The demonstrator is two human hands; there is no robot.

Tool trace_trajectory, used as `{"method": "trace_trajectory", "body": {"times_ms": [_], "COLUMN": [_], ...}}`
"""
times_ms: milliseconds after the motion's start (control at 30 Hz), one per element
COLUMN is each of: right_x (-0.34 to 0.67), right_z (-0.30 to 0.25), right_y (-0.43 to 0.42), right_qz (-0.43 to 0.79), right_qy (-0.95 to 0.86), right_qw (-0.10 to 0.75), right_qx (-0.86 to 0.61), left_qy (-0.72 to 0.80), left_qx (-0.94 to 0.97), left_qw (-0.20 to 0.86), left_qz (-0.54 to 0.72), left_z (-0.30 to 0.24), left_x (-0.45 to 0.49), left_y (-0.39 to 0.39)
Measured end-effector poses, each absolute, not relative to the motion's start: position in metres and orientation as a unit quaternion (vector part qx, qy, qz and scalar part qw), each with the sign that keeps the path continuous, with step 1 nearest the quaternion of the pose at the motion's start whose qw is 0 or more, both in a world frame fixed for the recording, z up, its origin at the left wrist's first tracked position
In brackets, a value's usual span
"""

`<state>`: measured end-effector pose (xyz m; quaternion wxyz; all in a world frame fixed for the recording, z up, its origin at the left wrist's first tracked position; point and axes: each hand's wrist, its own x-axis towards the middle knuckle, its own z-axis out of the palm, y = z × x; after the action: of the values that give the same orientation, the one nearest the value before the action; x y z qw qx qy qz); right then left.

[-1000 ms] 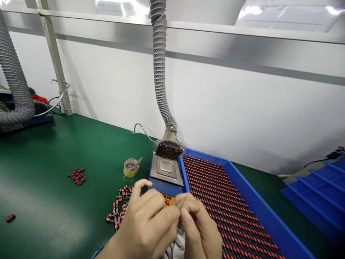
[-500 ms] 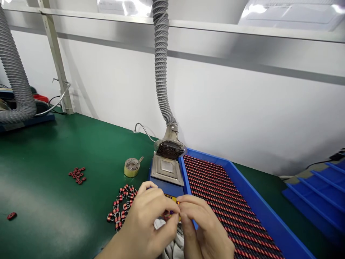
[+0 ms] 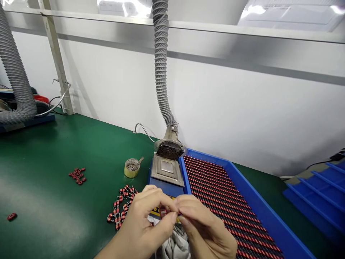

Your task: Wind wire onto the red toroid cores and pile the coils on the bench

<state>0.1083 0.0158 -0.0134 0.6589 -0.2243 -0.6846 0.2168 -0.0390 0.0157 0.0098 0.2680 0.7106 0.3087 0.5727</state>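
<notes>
My left hand (image 3: pixel 142 226) and my right hand (image 3: pixel 207 230) meet low in the middle of the view, fingertips pinched together on a small red wound coil (image 3: pixel 163 212). Both hands are closed on it. Under them lies a grey cloth (image 3: pixel 175 246). Just beyond stands a blue solder pot (image 3: pixel 165 172) with a square metal top. A cluster of red coils (image 3: pixel 121 205) lies on the green mat to the left of my left hand.
A blue tray (image 3: pixel 258 208) packed with rows of red coils sits to the right. A grey fume hose (image 3: pixel 161 72) ends in a fan hood (image 3: pixel 169 149) over the pot. A small tin (image 3: pixel 131 168), loose red rings (image 3: pixel 77 175) and stacked blue trays (image 3: pixel 320 194) are around.
Both hands have dropped slightly toward me and the right wrist has turned, so the small red coil now shows between the fingertips and more of the grey cloth is uncovered.
</notes>
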Motion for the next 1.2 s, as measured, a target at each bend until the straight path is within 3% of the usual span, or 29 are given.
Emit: {"method": "trace_trajectory", "body": {"times_ms": [67,167,300,400,533,633,767,867,933,1033,1100,1200], "right_x": [0.106,0.102,0.101,0.103,0.099,0.099,0.102,0.102,0.101,0.100,0.100,0.099], "right_z": [-0.016,-0.018,-0.016,-0.012,-0.008,-0.010,-0.017,-0.019,-0.019,-0.016,-0.013,-0.012], "right_y": [0.014,0.008,0.003,0.005,0.007,0.009,0.013,0.011,0.009,0.006,0.005,0.005], "right_qz": [0.157,0.119,0.431,0.530,0.357,0.275,0.133,0.046,0.136,0.422,0.555,0.518], "right_qy": [-0.700,-0.668,-0.535,-0.503,-0.568,-0.623,-0.691,-0.696,-0.664,-0.569,-0.509,-0.498], "right_qw": [0.657,0.670,0.634,0.630,0.690,0.685,0.665,0.657,0.651,0.607,0.578,0.633], "right_qx": [-0.232,-0.300,-0.355,-0.262,-0.271,-0.259,-0.251,-0.286,-0.342,-0.359,-0.314,-0.288], "left_qy": [0.306,0.304,0.315,0.317,0.302,0.305,0.304,0.310,0.319,0.323,0.321,0.303], "left_qx": [0.720,0.755,0.770,0.749,0.724,0.710,0.722,0.749,0.763,0.764,0.755,0.745], "left_qw": [0.251,0.101,-0.060,-0.004,0.171,0.229,0.202,0.077,-0.023,-0.080,-0.040,0.094], "left_qz": [0.570,0.572,0.552,0.582,0.595,0.592,0.587,0.580,0.562,0.552,0.570,0.587], "left_z": [0.008,0.001,-0.005,-0.001,0.007,0.008,0.006,0.002,-0.003,-0.010,-0.009,-0.001], "left_x": [-0.037,-0.035,-0.033,-0.034,-0.037,-0.037,-0.036,-0.034,-0.033,-0.034,-0.034,-0.035], "left_y": [0.016,0.016,0.015,0.015,0.016,0.016,0.017,0.018,0.018,0.017,0.016,0.016]}}
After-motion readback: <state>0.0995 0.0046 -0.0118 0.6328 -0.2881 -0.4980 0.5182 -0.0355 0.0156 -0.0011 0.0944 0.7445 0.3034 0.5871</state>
